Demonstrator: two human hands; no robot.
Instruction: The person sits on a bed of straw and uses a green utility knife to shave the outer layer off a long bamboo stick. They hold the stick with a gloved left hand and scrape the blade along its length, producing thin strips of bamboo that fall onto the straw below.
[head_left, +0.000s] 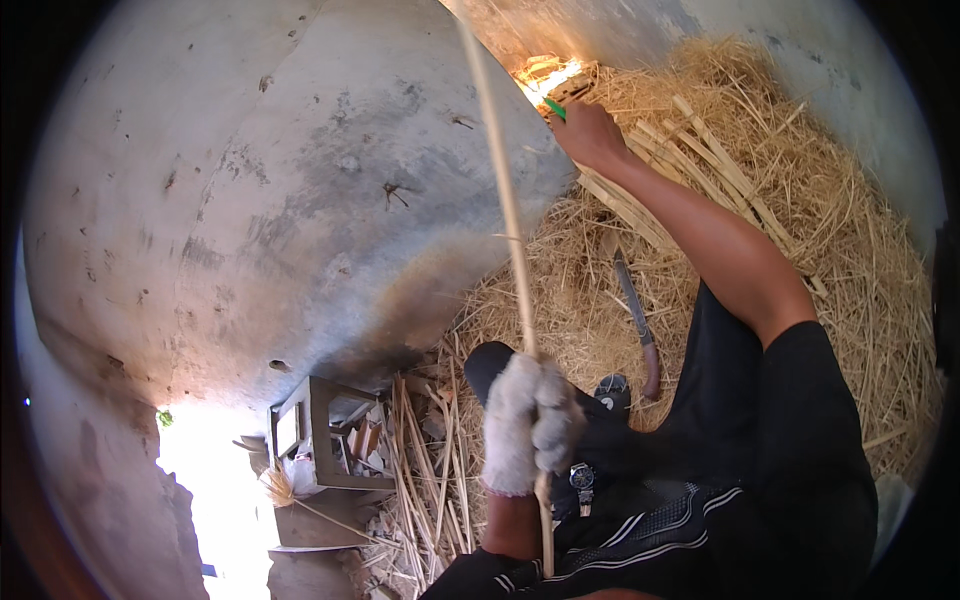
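Observation:
My left hand [530, 420], in a greyish-white work glove, is closed round a long thin wooden stick [508, 190]. The stick runs from near my lap up past the top edge. At the far end of my reach, my bare right hand [592, 135] grips a slim green object [554, 108]; its kind is hidden by the fingers. Just beyond that hand lies a glaring bright patch [550, 78] over straw-like scraps; whether it is sunlight or flame I cannot tell. Split pale bamboo-like strips [715, 165] lie beside my right forearm.
A long knife [634, 300] with a brown handle rests on loose shavings [560, 300] between my legs. A stained plaster wall [300, 150] curves along the left. A box-like stand [325, 435] with rubble and several thin sticks [425, 470] sit lower left. A wristwatch [582, 478] shows against dark clothing.

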